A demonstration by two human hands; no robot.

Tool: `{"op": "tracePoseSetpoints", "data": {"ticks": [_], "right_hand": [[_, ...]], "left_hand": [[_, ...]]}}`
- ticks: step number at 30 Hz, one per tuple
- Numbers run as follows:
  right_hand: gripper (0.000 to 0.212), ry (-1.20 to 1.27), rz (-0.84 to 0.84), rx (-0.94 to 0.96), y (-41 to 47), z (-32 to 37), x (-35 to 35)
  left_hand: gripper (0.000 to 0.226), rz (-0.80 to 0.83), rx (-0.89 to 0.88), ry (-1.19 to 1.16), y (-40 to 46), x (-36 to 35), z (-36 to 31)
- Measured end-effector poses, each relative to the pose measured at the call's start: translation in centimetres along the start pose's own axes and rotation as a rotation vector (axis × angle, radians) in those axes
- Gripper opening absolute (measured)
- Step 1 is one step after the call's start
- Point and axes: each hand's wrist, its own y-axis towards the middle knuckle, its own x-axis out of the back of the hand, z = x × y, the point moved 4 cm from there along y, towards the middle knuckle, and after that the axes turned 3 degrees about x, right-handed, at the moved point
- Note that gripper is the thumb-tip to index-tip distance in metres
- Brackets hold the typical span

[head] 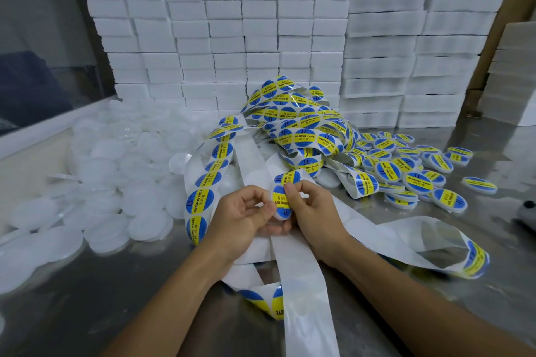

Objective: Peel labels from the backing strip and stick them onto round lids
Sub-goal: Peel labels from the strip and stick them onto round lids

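Both hands meet over the middle of the desk (377, 136), near its front edge. The left hand (243, 217) curls around a white lid (274, 201), fingers cupped beneath it, while the right hand (311, 209) pinches the blue-and-yellow label (282, 202) against the lid's face with thumb and forefinger. The label looks partly down, and whether its far edge has bonded I cannot tell.

The risk here, I'd judge, is a crooked or creased label: if the thumb presses one side first, air gets trapped and the sticker wrinkles (hard to lift cleanly afterwards).

The backing strip (301, 275) runs straight under both wrists and off the front edge, and more of it loops around the hands. A sleeve-less forearm dragging that strip could tug the tangled heap of labels (298, 122) at the centre and knot it further.

Finished lids (417, 171) lie scattered toward the right edge; the pile of bare lids (116, 177) sits along the left edge. Any sweep of the strip could mix the two or push some off the desk.
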Motion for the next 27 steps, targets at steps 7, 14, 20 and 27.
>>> {"op": "tracePoseSetpoints", "data": {"ticks": [7,14,20,27], "right_hand": [[0.043,0.1,0.134,-0.075,0.0,-0.2,-0.4],[0.034,0.036,-0.002,-0.072,0.3,-0.2,0.1],[0.035,0.097,-0.058,-0.15,0.4,-0.3,0.1],[0.031,0.235,-0.236,-0.125,2.0,2.1,3.4]], "left_hand": [[0.014,-0.117,0.006,-0.062,0.3,0.6,0.3],[0.029,-0.134,-0.001,0.016,0.7,0.7,0.4],[0.043,-0.284,-0.083,0.327,0.8,1.0,0.8],[0.03,-0.23,-0.148,0.82,0.3,0.4,1.4]]}}
